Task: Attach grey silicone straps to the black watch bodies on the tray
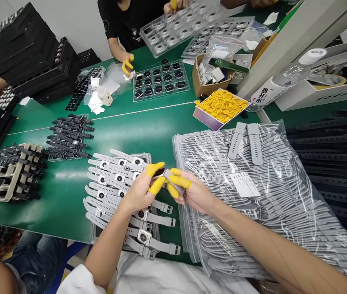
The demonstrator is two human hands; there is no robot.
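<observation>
My left hand (138, 191), with yellow finger cots on its fingertips, pinches a smartwatch case (159, 172) with a dark face. My right hand (196, 191), also in finger cots, grips a grey watch strap (174, 182) whose end meets the edge of the case. My fingers cover much of that joint, so I cannot tell whether the strap is seated. Below and left of my hands, several watches with grey straps (119, 178) lie in rows on a clear tray. By my right arm is a large plastic bag of grey straps (204, 155), with two loose straps (254, 145) on top.
A box of yellow finger cots (222, 107) and a water bottle (280, 85) stand beyond the bag. Black-strapped watches (69, 136) lie at left, near a beige rack (11, 179). Across the green table (130, 126), a co-worker's hand (127, 63) is near a tray of watch faces (161, 79).
</observation>
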